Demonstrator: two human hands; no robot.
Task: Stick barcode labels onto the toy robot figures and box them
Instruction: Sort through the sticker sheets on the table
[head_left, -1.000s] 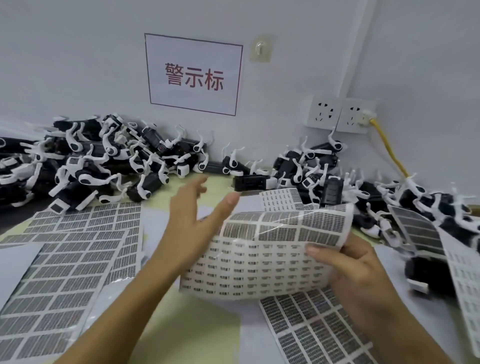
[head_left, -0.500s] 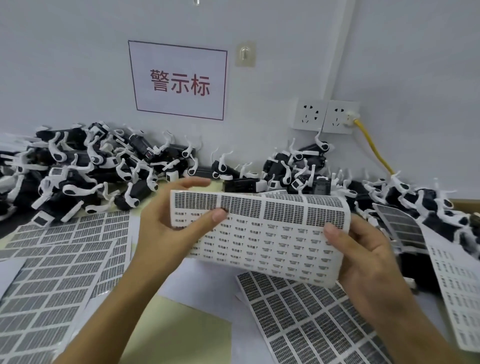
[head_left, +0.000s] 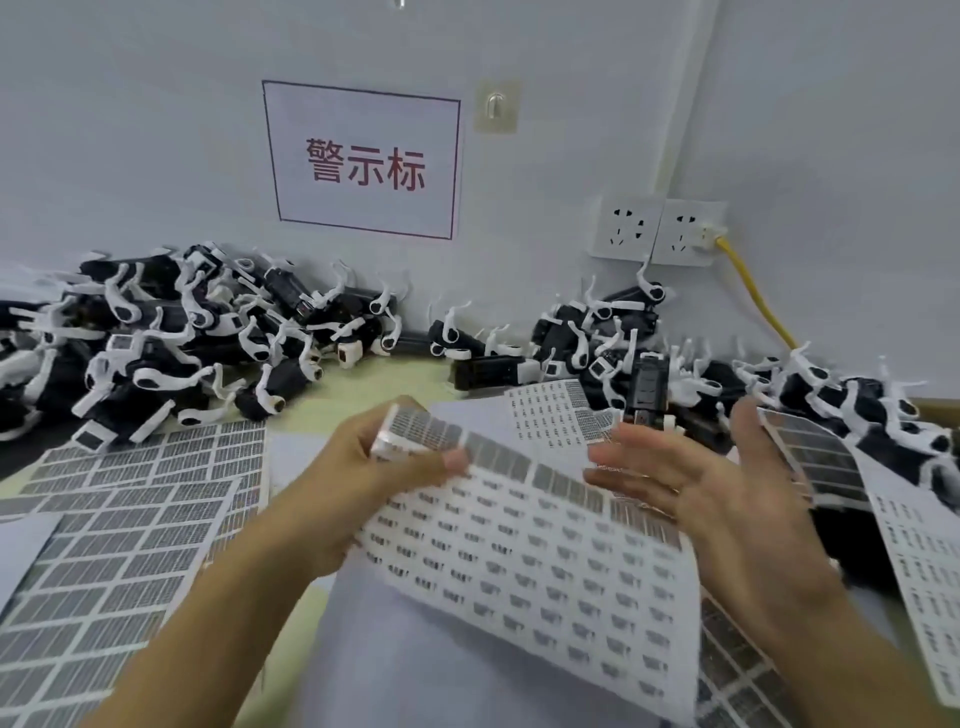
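Nearest: the label sheet (head_left: 530, 561) sits mid-air over the desk, folded over at its top-left corner where the left hand (head_left: 379, 483) pinches it, thumb on top, fingers curled under. Right hand (head_left: 691, 499) is blurred, fingers spread straight, gripping nothing, just beside or over the sheet's right edge; can't tell if it touches. Step in hand looks like getting a barcode label started, so IMO keep the left pinch low on the fold so the backing bends & a label corner lifts, then bring the right thumb + forefinger to that lifted corner, not the middle of the row. Sheet is floppy w/ only one hand on it, so the far corner may droop or curl. Room: spare sheets (head_left: 119, 525) cover the desk at left, more sheets (head_left: 924, 571) at right, so little bare desk (head_left: 374, 379) to lay anything down except a strip ahead of the hands. Farther back the toy robot figures (head_left: 171, 343) are heaped along the wall at left, w/ a second heap (head_left: 613, 343) centre-right spreading to the right edge; white limbs stick out & look tangled, so lift one straight up. No box in view. Wall sign (head_left: 363, 161), sockets (head_left: 660, 228) & yellow cable (head_left: 753, 296) behind the right heap; reach clear of the cable.
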